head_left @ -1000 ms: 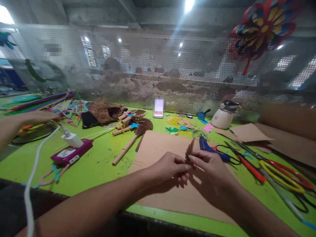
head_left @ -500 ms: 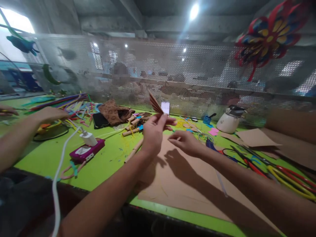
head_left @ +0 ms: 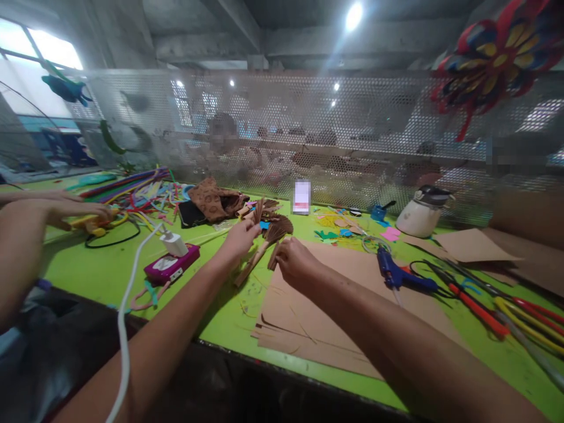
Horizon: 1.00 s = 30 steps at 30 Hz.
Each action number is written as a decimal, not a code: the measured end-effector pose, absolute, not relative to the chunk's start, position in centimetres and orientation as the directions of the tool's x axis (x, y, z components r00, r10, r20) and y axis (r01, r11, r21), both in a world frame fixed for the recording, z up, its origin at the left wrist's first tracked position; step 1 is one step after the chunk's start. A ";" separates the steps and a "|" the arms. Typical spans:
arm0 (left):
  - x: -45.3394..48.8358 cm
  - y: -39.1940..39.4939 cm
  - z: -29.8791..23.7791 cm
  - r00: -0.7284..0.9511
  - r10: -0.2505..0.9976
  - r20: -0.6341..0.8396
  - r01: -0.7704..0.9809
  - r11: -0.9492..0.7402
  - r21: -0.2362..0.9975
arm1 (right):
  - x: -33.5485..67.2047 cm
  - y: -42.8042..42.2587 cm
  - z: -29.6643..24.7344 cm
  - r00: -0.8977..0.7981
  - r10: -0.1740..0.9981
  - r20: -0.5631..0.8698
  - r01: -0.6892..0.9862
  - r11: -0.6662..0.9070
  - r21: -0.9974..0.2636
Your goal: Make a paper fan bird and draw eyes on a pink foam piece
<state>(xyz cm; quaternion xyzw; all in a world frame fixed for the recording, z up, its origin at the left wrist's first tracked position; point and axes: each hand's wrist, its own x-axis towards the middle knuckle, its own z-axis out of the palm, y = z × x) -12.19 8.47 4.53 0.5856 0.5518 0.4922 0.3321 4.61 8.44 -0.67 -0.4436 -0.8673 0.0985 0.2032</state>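
My right hand [head_left: 296, 261] is closed, pinching a small piece of pleated brown paper [head_left: 272, 258] over the left edge of the brown paper sheets. My left hand [head_left: 242, 238] reaches into the pile of brown paper pieces, its fingers curled; what they grip is hidden. Close to those fingertips rises a narrow pleated brown paper piece [head_left: 263, 208]. Between my hands lies an opened brown paper fan [head_left: 281, 228], with a rolled brown paper stick [head_left: 250, 265] below it. Flat brown sheets [head_left: 317, 305] are stacked under my right forearm.
At left, another person's hand [head_left: 83, 212] touches a yellow tool [head_left: 94, 223]. A purple power block [head_left: 173, 265] with a white cable sits nearer me. To the right lie a blue glue gun [head_left: 399, 271], scissors [head_left: 480, 311] and a white bottle [head_left: 418, 214]. A phone [head_left: 302, 197] stands behind.
My left hand has moved down and left to the pile, no longer holding up the pleated paper. My right hand has shifted left and lower, now with pleated paper. The view turned slightly left.
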 end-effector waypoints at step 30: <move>-14.2 6.9 0.0 -0.014 0.982 0.187 0.742 -0.115 0.660 | 1.9 8.8 3.7 -0.868 0.478 -0.135 0.428 0.858 0.282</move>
